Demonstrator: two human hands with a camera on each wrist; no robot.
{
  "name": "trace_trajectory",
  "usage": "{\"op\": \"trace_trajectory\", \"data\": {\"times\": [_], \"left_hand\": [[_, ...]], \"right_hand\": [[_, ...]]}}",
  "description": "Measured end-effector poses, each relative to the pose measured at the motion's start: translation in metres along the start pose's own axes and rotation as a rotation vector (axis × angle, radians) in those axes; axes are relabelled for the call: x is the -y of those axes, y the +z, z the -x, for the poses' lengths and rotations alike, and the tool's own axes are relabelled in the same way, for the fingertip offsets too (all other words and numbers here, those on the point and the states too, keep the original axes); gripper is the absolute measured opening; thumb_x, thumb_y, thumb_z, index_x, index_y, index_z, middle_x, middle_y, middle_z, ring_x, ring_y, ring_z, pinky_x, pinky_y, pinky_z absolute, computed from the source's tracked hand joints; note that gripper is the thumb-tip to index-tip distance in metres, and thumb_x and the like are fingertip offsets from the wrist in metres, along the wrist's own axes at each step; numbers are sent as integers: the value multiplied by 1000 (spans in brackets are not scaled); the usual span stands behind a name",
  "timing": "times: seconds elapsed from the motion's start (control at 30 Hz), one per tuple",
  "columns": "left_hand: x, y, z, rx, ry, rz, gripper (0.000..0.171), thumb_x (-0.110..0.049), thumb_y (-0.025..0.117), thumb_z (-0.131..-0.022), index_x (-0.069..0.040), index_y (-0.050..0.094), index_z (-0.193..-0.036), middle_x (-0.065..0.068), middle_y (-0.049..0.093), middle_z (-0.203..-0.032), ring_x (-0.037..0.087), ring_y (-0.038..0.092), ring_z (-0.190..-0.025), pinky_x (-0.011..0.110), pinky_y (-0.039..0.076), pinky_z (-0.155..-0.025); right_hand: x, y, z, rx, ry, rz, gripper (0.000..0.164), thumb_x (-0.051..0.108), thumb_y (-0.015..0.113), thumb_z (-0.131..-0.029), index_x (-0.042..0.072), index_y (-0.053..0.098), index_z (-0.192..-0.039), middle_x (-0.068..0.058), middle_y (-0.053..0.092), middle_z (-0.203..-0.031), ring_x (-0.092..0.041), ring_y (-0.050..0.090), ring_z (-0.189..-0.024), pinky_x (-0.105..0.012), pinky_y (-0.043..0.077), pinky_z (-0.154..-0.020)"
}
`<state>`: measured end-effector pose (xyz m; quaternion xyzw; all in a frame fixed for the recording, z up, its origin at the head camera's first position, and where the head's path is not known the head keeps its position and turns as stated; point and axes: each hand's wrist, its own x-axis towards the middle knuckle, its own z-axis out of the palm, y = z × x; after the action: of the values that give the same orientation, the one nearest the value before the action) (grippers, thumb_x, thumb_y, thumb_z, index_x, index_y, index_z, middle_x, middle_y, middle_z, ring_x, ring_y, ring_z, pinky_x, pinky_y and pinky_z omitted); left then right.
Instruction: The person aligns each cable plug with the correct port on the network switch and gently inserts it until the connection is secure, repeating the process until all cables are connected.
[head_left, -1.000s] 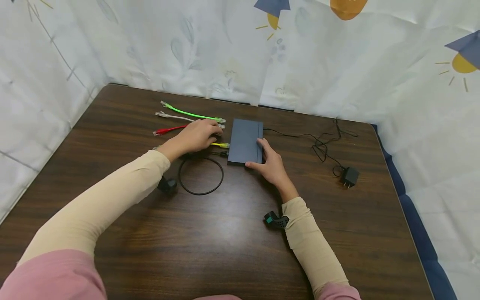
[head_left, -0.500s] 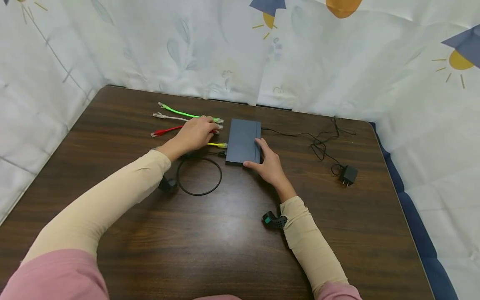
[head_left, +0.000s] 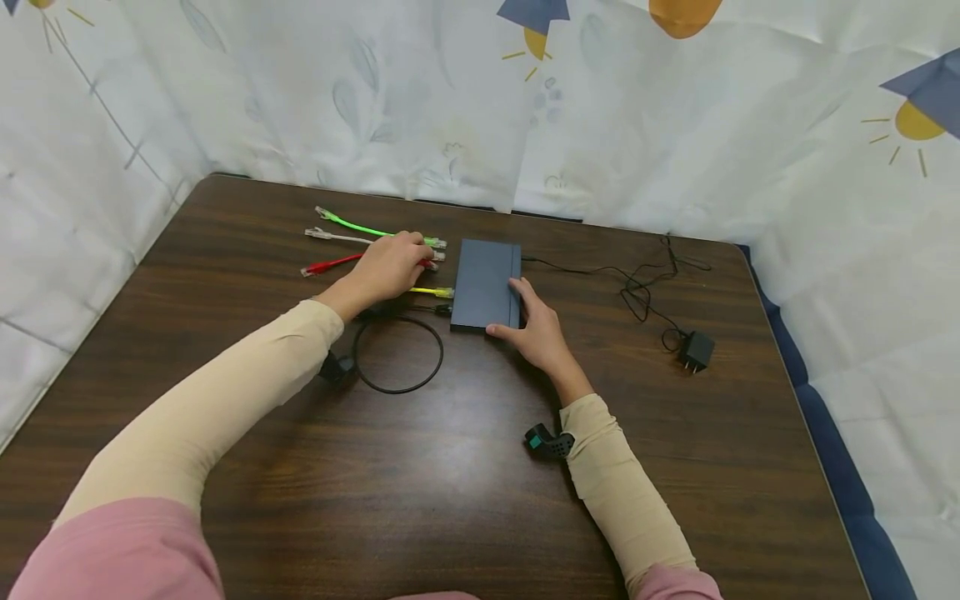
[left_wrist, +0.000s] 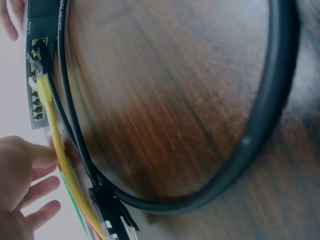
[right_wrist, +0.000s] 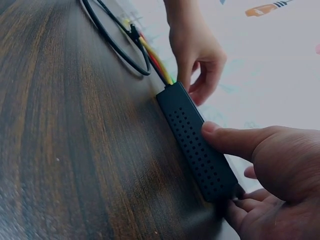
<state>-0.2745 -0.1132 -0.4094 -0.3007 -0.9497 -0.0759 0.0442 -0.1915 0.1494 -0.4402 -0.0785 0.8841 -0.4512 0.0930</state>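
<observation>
A dark blue-grey network switch (head_left: 486, 283) lies flat near the table's back. My right hand (head_left: 538, 329) grips its near right corner, thumb on the front edge, fingers along the right side. On the switch's left, my left hand (head_left: 390, 265) pinches a short red network cable (head_left: 330, 266) close to one plug, just short of the ports. A yellow network cable (left_wrist: 59, 135) and a looped black network cable (left_wrist: 280, 75) have plugs at neighbouring ports in the left wrist view. Behind my left hand lie a white network cable (head_left: 337, 236) and a green network cable (head_left: 367, 227).
A thin black power cord (head_left: 637, 289) runs from the switch's right side, tangled, to a black power adapter (head_left: 697, 352). White patterned curtains (head_left: 300, 100) hang behind the wooden table (head_left: 420, 500) and at its sides.
My left hand has drawn back slightly to the left, and the red cable's near plug now shows beside its fingertips. My right hand stays on the switch.
</observation>
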Motion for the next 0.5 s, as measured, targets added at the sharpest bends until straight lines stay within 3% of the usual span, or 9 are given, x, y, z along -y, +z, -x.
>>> {"op": "trace_trajectory", "data": {"times": [0.23, 0.5], "left_hand": [[0, 0, 1, 22, -11, 8, 18, -5, 62, -91, -6, 70, -107, 14, 63, -99, 32, 62, -85, 45, 52, -70], [2, 1, 1, 72, -40, 84, 20, -3, 61, -91, -4, 72, -108, 16, 62, -103, 30, 63, -90, 43, 53, -76]], "right_hand": [[-1, 1, 0, -4, -10, 11, 85, 27, 76, -84, 15, 27, -153, -11, 12, -163, -25, 23, -149, -40, 33, -115], [0, 0, 0, -2, -2, 2, 85, 26, 76, -84, 16, 28, -153, -10, 12, -163, -24, 23, -149, -40, 33, -115]]}}
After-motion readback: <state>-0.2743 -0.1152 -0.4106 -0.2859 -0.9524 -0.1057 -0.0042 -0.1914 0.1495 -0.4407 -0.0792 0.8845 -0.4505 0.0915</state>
